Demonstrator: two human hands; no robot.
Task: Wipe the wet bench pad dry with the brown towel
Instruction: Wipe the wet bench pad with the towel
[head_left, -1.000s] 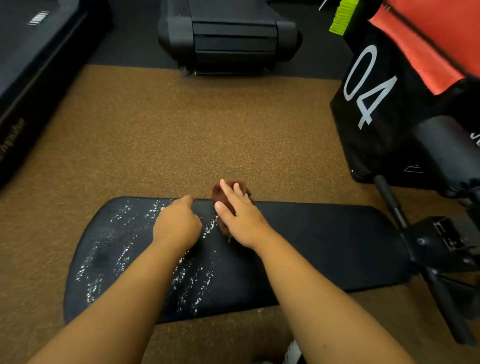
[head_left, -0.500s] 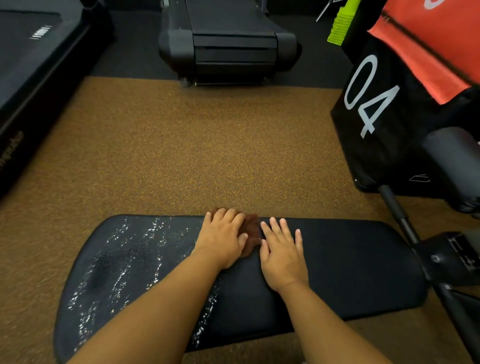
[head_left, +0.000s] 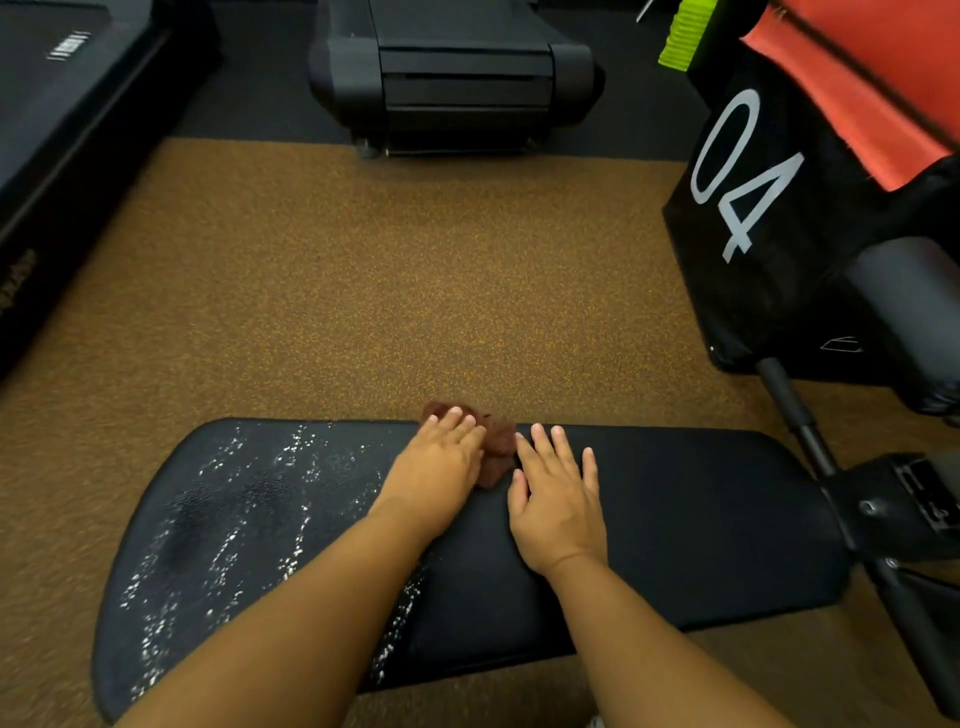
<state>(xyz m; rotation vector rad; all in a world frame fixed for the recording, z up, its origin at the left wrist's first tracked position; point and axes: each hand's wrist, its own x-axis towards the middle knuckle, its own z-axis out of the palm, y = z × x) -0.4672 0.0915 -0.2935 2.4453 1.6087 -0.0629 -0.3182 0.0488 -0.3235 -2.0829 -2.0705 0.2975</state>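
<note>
Bench pad: a black padded surface lying across the lower part of the view, its long sides running left to right, rounded at the left end.
Wet area: white-glinting droplets cover the left half of the pad, from the far edge down to the near edge; the right half looks matte and shows no droplets.
Brown towel: a small bunched brown cloth at the far edge of the pad, about midway along it, a bit of it poking past that edge over the floor.
Left hand: the left hand lies palm down on the towel, fingers straight and together, fingertips reaching the pad's far edge; it presses flat and does not clutch the cloth.
Right hand: the right hand lies flat on the dry part of the pad just right of the towel, fingers spread and straight, holding nothing; its index finger is right beside the cloth's edge, and whether they touch cannot be told.
Forearms: both bare forearms come in from the near edge, the left one crossing over the wet patch.
Floor: brown speckled matting beyond the pad.
Bench frame: black metal bar and bracket at the pad's right end.
Surroundings: a black machine base at the far side; a black block marked "04" at the right.
</note>
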